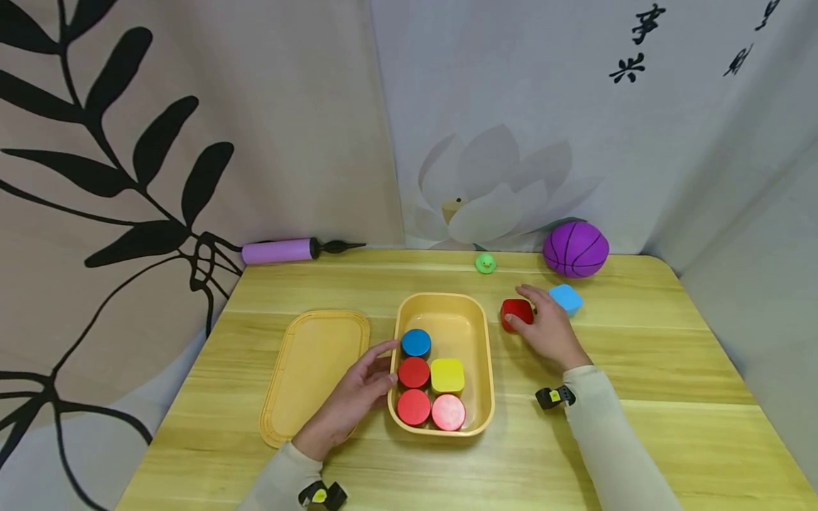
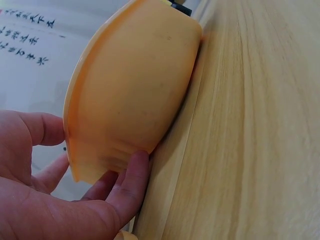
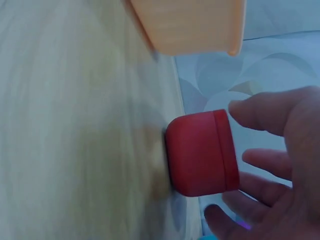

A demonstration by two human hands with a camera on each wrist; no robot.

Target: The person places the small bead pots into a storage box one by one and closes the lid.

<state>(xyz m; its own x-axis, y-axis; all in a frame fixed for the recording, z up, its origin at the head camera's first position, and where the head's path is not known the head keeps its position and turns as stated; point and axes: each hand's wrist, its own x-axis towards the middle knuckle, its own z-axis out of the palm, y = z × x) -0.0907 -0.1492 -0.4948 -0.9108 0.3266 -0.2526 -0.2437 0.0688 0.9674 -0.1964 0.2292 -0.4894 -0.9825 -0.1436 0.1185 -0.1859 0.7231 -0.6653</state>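
Observation:
A yellow bin (image 1: 476,419) holds round pieces: a blue one (image 1: 416,342), two red ones, a pink one (image 1: 449,412), plus a square yellow block (image 1: 447,375). My left hand (image 1: 358,390) rests its fingers against the bin's left outer wall, a fingertip at the rim; the left wrist view shows them lightly touching. To the bin's right, a rounded red block (image 3: 200,153) stands on the table. Around its top my right hand (image 1: 548,332) spreads loosely, thumb on the near side and fingers beyond. In the right wrist view the thumb tip is right at the block's upper edge.
A flat yellow lid (image 1: 319,355) lies left of the bin, partly under my left forearm. A light blue block (image 1: 566,299) sits just beyond my right hand. Along the back are a purple ball (image 1: 576,249), a small green toy (image 1: 486,263) and a purple pump (image 1: 277,251).

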